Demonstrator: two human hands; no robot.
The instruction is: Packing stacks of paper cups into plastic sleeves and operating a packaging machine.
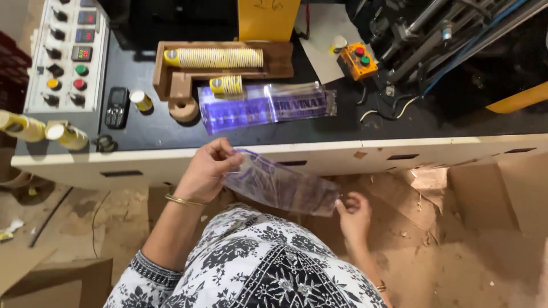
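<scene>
My left hand (pixel 208 174) pinches the upper end of a clear plastic sleeve bag with purple print (pixel 279 185). My right hand (pixel 354 214) grips its lower end, so the bag stretches slantwise between them in front of the black worktable's white edge (pixel 319 154). On the table just beyond lies a flat pile of the same purple bags (pixel 265 105). Behind it, a long stack of yellow-and-white paper cups (pixel 214 57) lies on its side in a wooden holder (pixel 279 60), with a shorter cup stack (pixel 226 85) below.
A grey control panel (pixel 68 54) with knobs and buttons stands at left, a black phone (pixel 117 106) beside it. More cups (pixel 40 130) poke in at the left edge. An orange button box (pixel 357 60) and machine parts sit at right. Cardboard sheets (pixel 456 211) cover the floor.
</scene>
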